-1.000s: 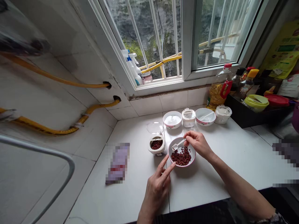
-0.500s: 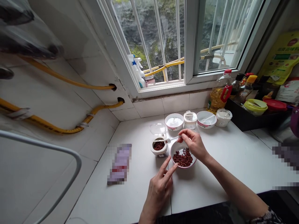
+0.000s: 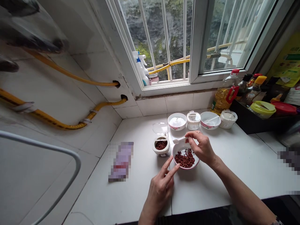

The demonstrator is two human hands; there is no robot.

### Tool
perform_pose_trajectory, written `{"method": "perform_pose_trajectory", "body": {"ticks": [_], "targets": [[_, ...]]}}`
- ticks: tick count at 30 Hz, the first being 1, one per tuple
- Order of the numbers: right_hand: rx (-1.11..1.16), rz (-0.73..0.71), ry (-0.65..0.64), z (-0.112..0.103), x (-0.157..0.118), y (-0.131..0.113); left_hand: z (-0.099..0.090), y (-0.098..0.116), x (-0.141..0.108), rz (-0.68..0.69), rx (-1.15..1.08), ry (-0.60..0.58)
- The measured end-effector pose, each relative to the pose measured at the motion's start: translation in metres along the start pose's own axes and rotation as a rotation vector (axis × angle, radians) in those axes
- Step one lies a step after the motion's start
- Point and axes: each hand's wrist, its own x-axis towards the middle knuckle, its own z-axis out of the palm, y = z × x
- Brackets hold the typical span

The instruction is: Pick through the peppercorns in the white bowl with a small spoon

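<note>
1 oil bottle [image 3: 222, 97] stands upright — red-capped.

Daylight from the window [image 3: 159, 40] leaves the left wall [image 3: 47, 103] dim.

1. We record the counter [image 3: 105, 200] as smooth, with a soft sheen.
2. We note a glossy, smooth bowl [image 3: 196, 158]; its dark red grains [image 3: 185, 160] look rough and matt.
3. We log the spoon [image 3: 180, 140] as plastic-looking.
4. We see a clear, shiny lid [image 3: 160, 128] (plastic or glass, we cannot tell).
</note>
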Motion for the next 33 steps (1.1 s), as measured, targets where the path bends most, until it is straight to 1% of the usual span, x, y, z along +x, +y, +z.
{"method": "perform_pose_trajectory", "body": {"ticks": [2,4,7,9,12,16,20,23,25,27,30,32,33], "targets": [[-0.073,0.035,-0.067,-0.006,-0.003,0.008,0.0,0.0,0.0,-0.002,0.001,0.0],[-0.159,0.027,-0.154,-0.006,-0.007,0.014,0.0,0.0,0.0,-0.002,0.004,0.004],[-0.226,0.017,-0.258,0.003,-0.014,0.017,0.0,0.0,0.0,0.0,0.003,0.01],[-0.195,0.042,-0.285,0.009,-0.017,0.015,0.0,0.0,0.0,0.005,0.001,0.014],[-0.084,0.132,-0.259,0.013,-0.017,0.011,0.0,0.0,0.0,0.006,0.0,0.017],[0.109,0.334,-0.186,0.009,-0.013,0.01,0.0,0.0,0.0,-0.006,-0.008,0.01],[0.352,0.552,-0.179,0.006,-0.01,0.012,-0.001,0.001,-0.001,-0.024,-0.014,-0.016],[0.448,0.629,-0.179,0.006,-0.01,0.012,-0.001,0.0,-0.002,-0.021,-0.013,-0.006],[0.446,0.626,-0.183,0.005,-0.01,0.012,0.0,0.0,-0.002,-0.012,-0.009,0.001],[0.358,0.563,-0.177,0.005,-0.011,0.013,0.0,0.0,-0.002,-0.01,-0.002,0.003],[0.11,0.37,-0.146,0.006,-0.013,0.016,0.0,0.0,-0.002,-0.016,0.004,-0.001],[-0.022,0.25,-0.155,0.009,-0.015,0.018,0.0,0.001,-0.001,-0.017,0.002,-0.002],[-0.057,0.212,-0.172,0.01,-0.016,0.018,0.0,0.001,-0.001,-0.018,0.0,-0.003]]}}
